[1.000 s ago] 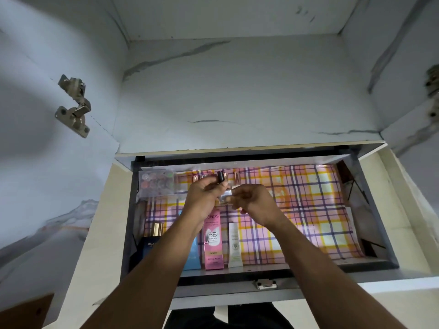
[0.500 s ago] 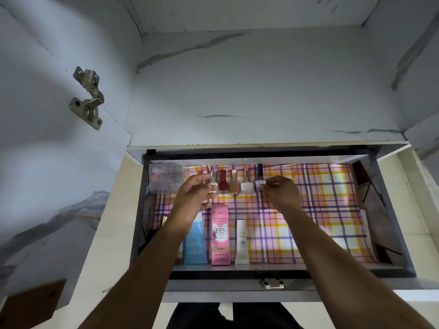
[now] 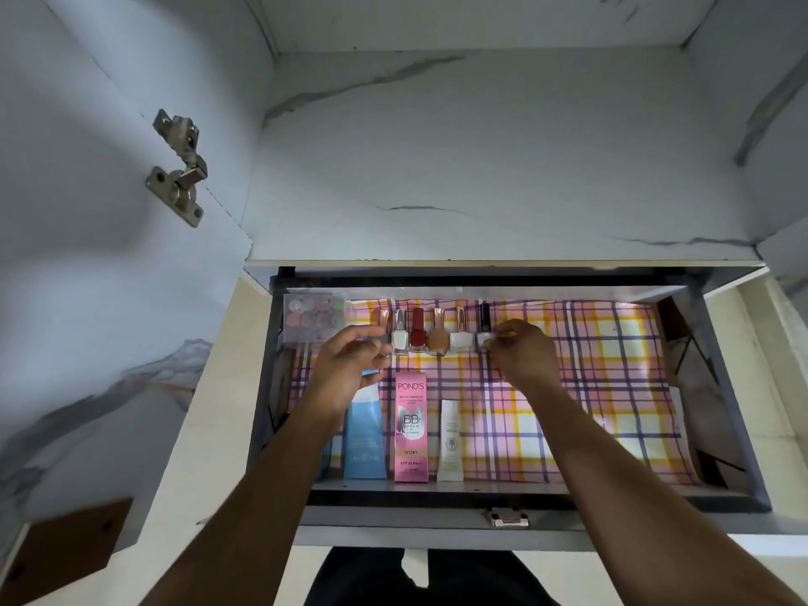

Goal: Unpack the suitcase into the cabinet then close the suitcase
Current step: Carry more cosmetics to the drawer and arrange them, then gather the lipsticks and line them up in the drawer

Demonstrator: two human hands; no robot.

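Observation:
A row of several nail polish bottles (image 3: pixel 419 330) stands along the back of the open drawer (image 3: pixel 503 489), on its plaid liner (image 3: pixel 590 387). My left hand (image 3: pixel 345 369) is at the row's left end. Its fingers curve loosely, apart, beside the rose-capped bottle (image 3: pixel 382 318), whose body they partly hide. My right hand (image 3: pixel 527 352) is at the right end, its fingertips pinched on the base of the black-capped bottle (image 3: pixel 484 328). The suitcase is out of view.
A clear palette box (image 3: pixel 312 317) lies in the drawer's back left corner. Along the front lie a blue tube (image 3: pixel 365 443), a pink BB cream box (image 3: pixel 411 430) and a white tube (image 3: pixel 450 439). An open cabinet door with a hinge (image 3: pixel 179 168) hangs at the left.
One second ago both hands held small bottles together above the drawer's middle. The bottles now stand in a row at the back, and my hands have spread to its two ends.

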